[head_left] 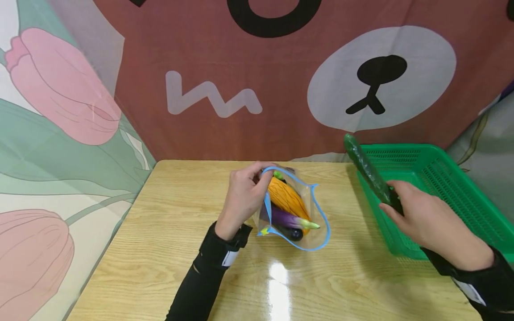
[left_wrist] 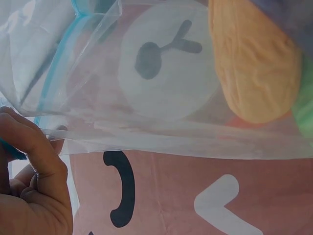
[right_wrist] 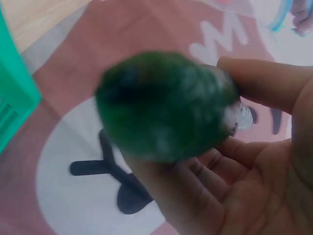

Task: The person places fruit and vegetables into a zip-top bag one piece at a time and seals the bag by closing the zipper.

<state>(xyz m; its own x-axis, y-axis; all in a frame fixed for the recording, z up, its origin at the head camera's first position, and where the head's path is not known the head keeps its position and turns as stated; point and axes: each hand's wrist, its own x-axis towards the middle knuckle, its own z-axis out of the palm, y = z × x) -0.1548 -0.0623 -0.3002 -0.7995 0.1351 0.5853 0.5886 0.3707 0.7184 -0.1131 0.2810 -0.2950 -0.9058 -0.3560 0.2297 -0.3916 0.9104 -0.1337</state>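
Observation:
In the head view my left hand point(head_left: 249, 191) pinches the blue rim of a clear zip bag point(head_left: 327, 234), whose mouth gapes toward me. Inside the bag lie an orange ribbed vegetable point(head_left: 287, 196), a purple eggplant with a pale green tip point(head_left: 287, 218) and a dark, rounded thing point(head_left: 295, 234). A bit of green shows at the bag's far end. My right hand point(head_left: 429, 218) grips a long green cucumber point(head_left: 367, 167) near its lower end, tilted up over the left edge of the basket. The right wrist view shows the cucumber's blurred end point(right_wrist: 166, 107) between thumb and fingers.
A green plastic basket point(head_left: 462, 191) with slotted walls stands at the right of the wooden table point(head_left: 160, 249). Behind the table hangs a brown cloth point(head_left: 281, 129) with a bear's face. Flower-patterned cloth point(head_left: 64, 89) hangs on the left.

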